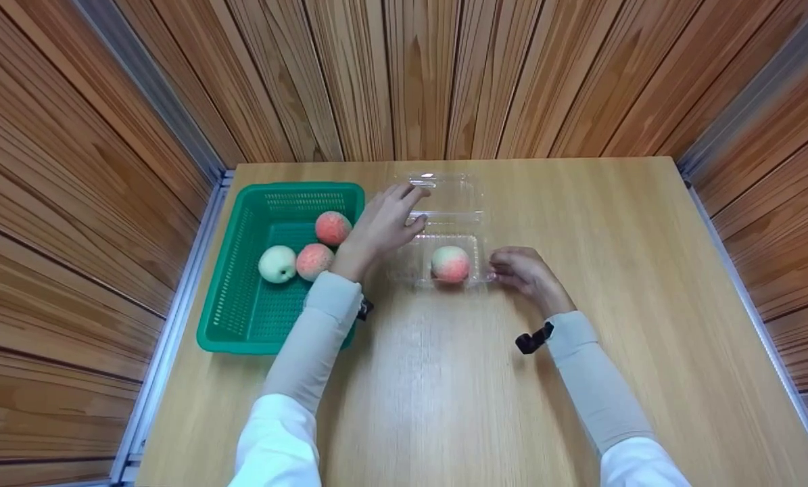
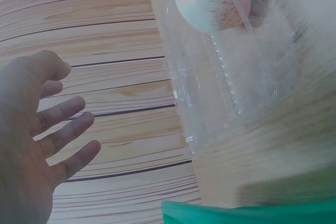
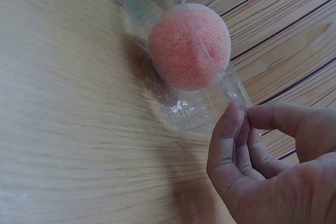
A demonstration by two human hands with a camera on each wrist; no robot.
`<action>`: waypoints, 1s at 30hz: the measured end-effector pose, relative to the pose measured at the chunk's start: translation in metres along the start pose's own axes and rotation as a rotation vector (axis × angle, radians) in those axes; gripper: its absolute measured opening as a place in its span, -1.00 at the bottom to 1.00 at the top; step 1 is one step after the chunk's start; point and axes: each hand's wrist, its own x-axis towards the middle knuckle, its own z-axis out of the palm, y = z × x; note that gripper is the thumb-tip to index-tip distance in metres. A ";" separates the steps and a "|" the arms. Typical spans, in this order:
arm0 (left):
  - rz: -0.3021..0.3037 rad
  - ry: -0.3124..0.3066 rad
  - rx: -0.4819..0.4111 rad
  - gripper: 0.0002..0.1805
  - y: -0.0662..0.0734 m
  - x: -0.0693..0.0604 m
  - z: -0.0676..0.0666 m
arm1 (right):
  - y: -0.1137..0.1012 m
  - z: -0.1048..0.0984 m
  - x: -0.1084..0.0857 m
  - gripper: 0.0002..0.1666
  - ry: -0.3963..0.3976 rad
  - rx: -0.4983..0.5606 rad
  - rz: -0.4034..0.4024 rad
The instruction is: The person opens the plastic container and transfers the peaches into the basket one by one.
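Observation:
A clear plastic clamshell box lies on the table with its lid folded back toward the wall. One pink-and-white peach sits in its base; the right wrist view shows the peach's pink side. My right hand pinches the box's right edge between thumb and fingertips. Raised over the box's left side, my left hand has its fingers apart and holds nothing. The left wrist view shows the left hand away from the peach.
To the left stands a green plastic basket holding a white peach and two pink ones, the upper and the lower. The left forearm crosses the basket's right side. Wooden plank walls surround the table.

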 end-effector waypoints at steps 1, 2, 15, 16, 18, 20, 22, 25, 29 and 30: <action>0.001 -0.001 -0.003 -0.52 0.001 0.000 0.001 | 0.000 0.000 0.000 -0.69 -0.002 0.006 -0.001; 0.001 -0.002 -0.005 -0.51 0.001 0.001 0.002 | 0.000 0.000 0.001 -0.71 -0.002 0.013 -0.002; 0.058 0.014 0.015 -0.53 0.008 0.007 0.017 | 0.000 0.000 0.000 -0.78 -0.022 0.017 -0.010; 0.058 0.009 0.013 -0.53 0.008 0.008 0.018 | 0.000 0.000 0.000 -0.77 -0.023 0.015 -0.011; 0.053 -0.001 0.013 -0.53 0.010 0.008 0.019 | 0.000 0.000 0.000 -0.75 -0.025 0.010 -0.014; 0.047 -0.012 0.016 -0.53 0.011 0.009 0.020 | 0.000 0.000 0.001 -0.75 -0.032 0.010 -0.018; 0.044 -0.019 0.027 -0.53 0.013 0.009 0.021 | 0.001 0.000 0.001 -0.76 -0.025 0.018 -0.017; 0.052 -0.023 0.040 -0.53 0.014 0.010 0.024 | 0.001 0.001 0.001 -0.79 -0.029 0.024 -0.018; 0.076 -0.016 0.040 -0.54 0.016 0.010 0.027 | 0.001 0.001 0.001 -0.81 -0.029 0.031 -0.019; 0.083 -0.013 0.041 -0.54 0.016 0.011 0.028 | 0.001 0.000 0.001 -0.82 -0.028 0.031 -0.018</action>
